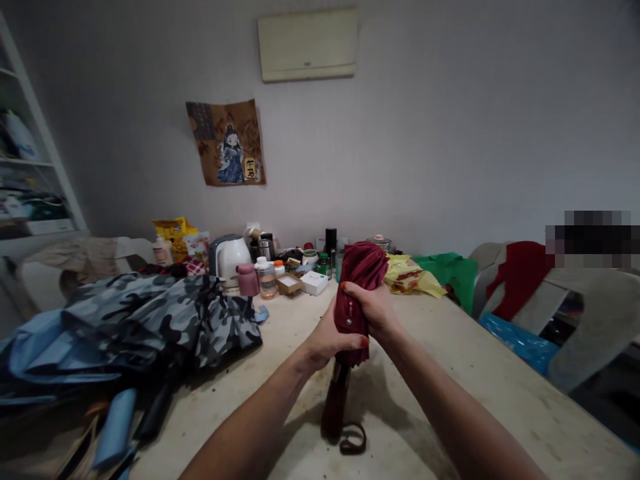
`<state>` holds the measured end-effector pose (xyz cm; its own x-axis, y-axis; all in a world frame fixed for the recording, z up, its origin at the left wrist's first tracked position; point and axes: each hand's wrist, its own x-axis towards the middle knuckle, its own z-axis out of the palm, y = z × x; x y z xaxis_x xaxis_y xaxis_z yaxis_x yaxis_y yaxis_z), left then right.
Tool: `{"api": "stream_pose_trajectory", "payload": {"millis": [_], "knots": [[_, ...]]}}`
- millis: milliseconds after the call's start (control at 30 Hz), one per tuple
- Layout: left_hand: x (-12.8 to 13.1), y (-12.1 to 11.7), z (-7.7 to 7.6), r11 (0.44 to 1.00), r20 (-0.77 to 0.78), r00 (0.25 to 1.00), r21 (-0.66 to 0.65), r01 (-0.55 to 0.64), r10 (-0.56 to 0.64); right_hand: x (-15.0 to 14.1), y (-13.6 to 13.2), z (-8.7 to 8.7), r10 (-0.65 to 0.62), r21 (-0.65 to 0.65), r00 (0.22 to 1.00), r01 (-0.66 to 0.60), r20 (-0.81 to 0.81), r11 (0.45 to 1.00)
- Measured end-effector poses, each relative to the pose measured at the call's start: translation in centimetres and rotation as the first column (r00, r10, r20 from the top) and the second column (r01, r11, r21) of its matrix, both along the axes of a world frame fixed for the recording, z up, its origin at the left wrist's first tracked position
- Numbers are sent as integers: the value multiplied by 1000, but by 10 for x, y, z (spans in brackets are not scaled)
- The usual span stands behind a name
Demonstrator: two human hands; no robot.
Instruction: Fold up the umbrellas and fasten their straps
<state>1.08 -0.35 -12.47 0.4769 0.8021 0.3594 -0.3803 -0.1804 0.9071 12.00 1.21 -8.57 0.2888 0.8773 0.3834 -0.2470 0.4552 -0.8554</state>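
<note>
A dark red folding umbrella, its canopy bundled up, stands nearly upright in front of me above the table. My left hand wraps round the lower part of the canopy, thumb across its front. Higher up on the right side, my right hand grips the same bundle. Below the canopy the dark brown handle points down, with a wrist strap loop at its end. To the left lie a grey camouflage umbrella and a light blue umbrella, both loosely gathered with handles toward me.
Along the table's far side stand a white kettle, a pink jar, small boxes, bottles and a yellow plastic bag. Chairs draped with cloths flank the table; a blue plastic bag rests on the right one.
</note>
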Motion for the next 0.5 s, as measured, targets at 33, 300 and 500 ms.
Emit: {"api": "stream_pose_trajectory", "payload": {"millis": [33, 300, 500], "knots": [[0, 0, 0, 1000, -9, 1000, -7, 28, -28, -1, -1, 0, -8, 5, 1000, 8, 6, 1000], [-10, -6, 8, 996, -40, 997, -70, 62, -65, -7, -16, 7, 93, 20, 992, -91, -91, 996], [-17, -7, 10, 984, 16, 996, -154, 93, -92, 0, -14, 13, 134, -18, 991, -134, 16, 991]]}}
